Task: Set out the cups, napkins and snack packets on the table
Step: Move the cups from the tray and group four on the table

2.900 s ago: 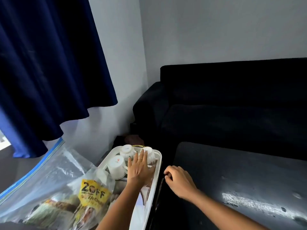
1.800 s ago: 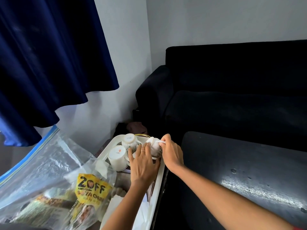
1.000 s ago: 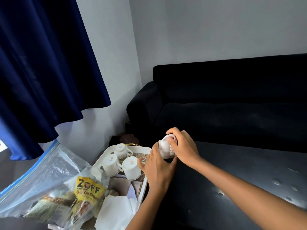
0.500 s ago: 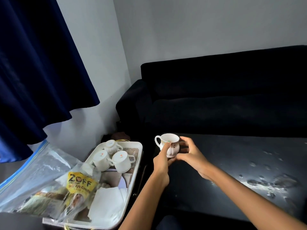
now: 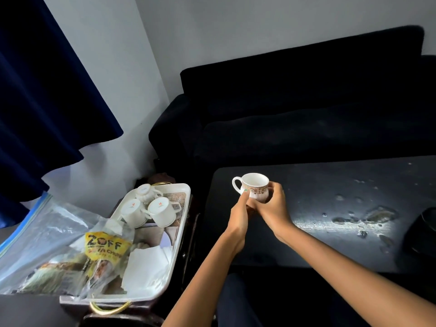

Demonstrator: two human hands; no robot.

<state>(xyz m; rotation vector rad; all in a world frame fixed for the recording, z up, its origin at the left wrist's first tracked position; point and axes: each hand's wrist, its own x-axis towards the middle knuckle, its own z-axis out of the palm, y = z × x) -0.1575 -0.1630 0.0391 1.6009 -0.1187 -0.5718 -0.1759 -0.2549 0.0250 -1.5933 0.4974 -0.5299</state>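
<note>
A white teacup (image 5: 254, 185) with a brown patterned band is upright over the left end of the black table (image 5: 330, 208). My left hand (image 5: 240, 214) and my right hand (image 5: 273, 207) both grip its lower body, handle pointing left. Whether it touches the table is hidden by my fingers. Three more white cups (image 5: 151, 207) lie upside down at the far end of the white tray (image 5: 181, 223). White napkins (image 5: 144, 265) lie in the tray's near part. A yellow snack packet (image 5: 103, 249) sits inside a clear zip bag (image 5: 44, 246) that overlaps the tray.
A black sofa (image 5: 306, 109) stands behind the table. A dark blue curtain (image 5: 47, 90) hangs at the left. Wet spots (image 5: 368, 215) mark the table's right part, and a dark round object (image 5: 422, 230) sits at its right edge. The tray rests on a low dark stand.
Both hands lifted one cup out of the tray, turned it upright and carried it right over the table. In the last half second it moved slightly farther right and lower.
</note>
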